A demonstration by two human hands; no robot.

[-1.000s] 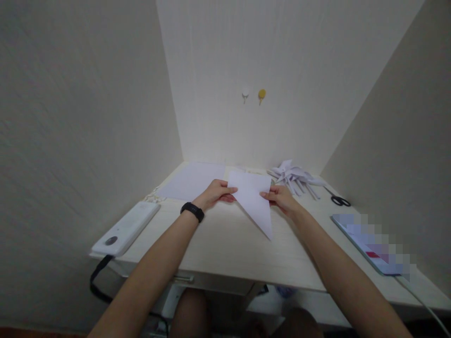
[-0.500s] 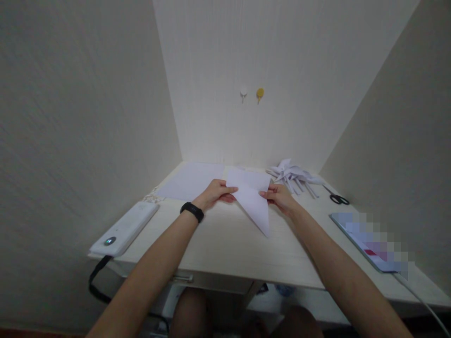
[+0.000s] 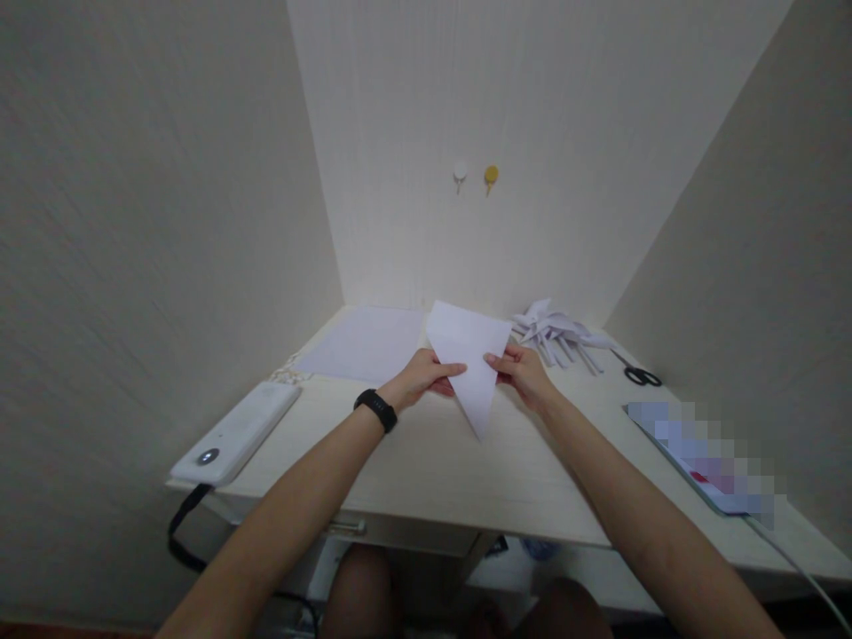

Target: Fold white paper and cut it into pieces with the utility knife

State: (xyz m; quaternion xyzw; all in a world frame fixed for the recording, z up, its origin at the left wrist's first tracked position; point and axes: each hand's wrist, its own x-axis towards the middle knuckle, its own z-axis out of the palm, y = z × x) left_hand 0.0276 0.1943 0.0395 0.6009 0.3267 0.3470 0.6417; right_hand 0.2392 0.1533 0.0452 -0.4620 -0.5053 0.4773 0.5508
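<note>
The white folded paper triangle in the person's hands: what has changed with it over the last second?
Both hands, left hand and right hand, have lifted the white folded paper triangle off the pale wooden desk and tilted it upright, its point now hanging nearer the middle. Both kept their pinch on its edges. The flat white sheet, folded paper pile and black scissors stayed put.

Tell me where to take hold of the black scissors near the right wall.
Take the scissors by the black handle loops, coming from the near side. They lie flat on the desk with the loops toward the person and the thin blades pointing back toward the pile of folded paper.
</note>
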